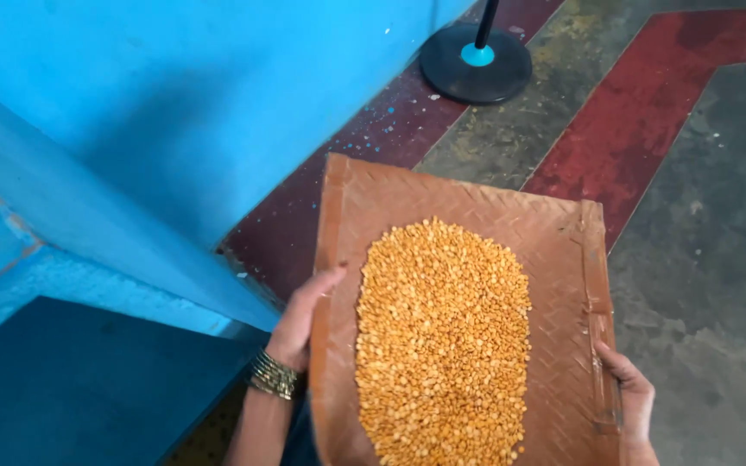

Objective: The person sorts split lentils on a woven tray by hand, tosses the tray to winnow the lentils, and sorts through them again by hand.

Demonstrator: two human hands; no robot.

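Head view, woven tray (554,233) of yellow lentils (442,345), long axis pointing away, left hand (300,324) and right hand (628,393) grasping its sides.

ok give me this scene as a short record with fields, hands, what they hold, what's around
left hand: left hand grips the left rim of the woven tray, thumb over the edge
right hand: right hand grips the right rim, near the lower corner
wrist: stack of bangles on the left wrist
tray contents: heap of yellow split lentils, piled down the middle
tray pose: held above the floor, far end away from the person
surroundings: blue wall at left; red and grey floor; round black stand base at top
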